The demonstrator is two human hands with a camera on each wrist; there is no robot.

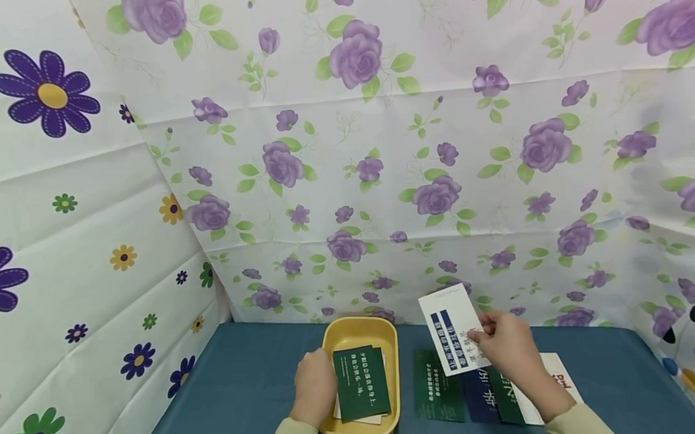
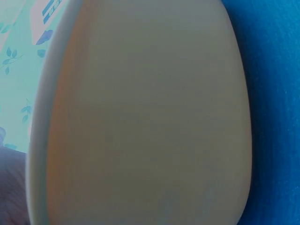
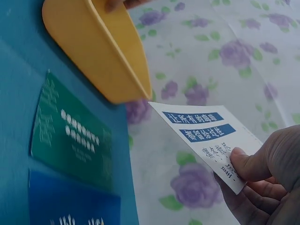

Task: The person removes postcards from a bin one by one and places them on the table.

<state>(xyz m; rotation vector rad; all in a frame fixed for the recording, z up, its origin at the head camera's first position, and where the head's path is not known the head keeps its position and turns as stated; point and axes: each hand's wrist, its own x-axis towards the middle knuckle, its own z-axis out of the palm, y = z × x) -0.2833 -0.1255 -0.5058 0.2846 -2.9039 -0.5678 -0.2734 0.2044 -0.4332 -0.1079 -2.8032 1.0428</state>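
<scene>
My right hand (image 1: 510, 346) pinches a white card (image 1: 448, 329) between thumb and fingers, raised above the table. Two blue bands of white lettering and handwritten-looking characters show on it. In the right wrist view the thumb presses on the lettered face of the card (image 3: 206, 140). At the left side of a yellow plastic basin (image 1: 358, 332), my left hand (image 1: 316, 383) grips the rim. Its fingers reach over into the basin in the right wrist view. Inside lies a dark green card (image 1: 360, 385) with white text, over paler cards. The basin's wall (image 2: 154, 112) fills the left wrist view.
Right of the basin, a green card (image 1: 439, 394), a blue card (image 1: 480, 396), another dark green card (image 1: 509, 404) and a white card (image 1: 558, 366) lie in an overlapping row on the blue-green tablecloth (image 1: 215, 391). Flowered cloth (image 1: 355, 132) hangs behind and at the sides.
</scene>
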